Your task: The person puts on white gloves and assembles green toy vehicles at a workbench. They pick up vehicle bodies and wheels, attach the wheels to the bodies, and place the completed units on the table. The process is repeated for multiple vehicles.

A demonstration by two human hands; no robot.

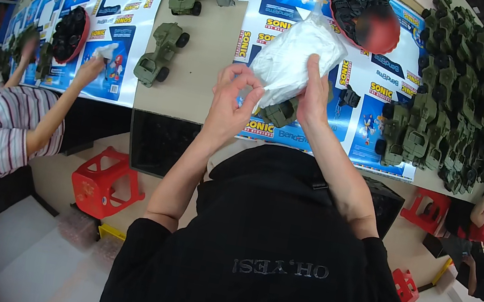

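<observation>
My right hand (315, 96) pinches the soft, light, crinkly white plastic bag (294, 57) over a green toy truck (280, 112), best held by its edge, while my left hand (231, 100) pinches air.

- Bag (295, 53): thin white plastic, crinkly, semi-glossy
- Toy trucks (158, 55): matt olive plastic
- Printed sheets (121, 7): glossy paper
- Tabletop (203, 60): smooth tan, matt
- Stool (104, 182): red plastic
</observation>
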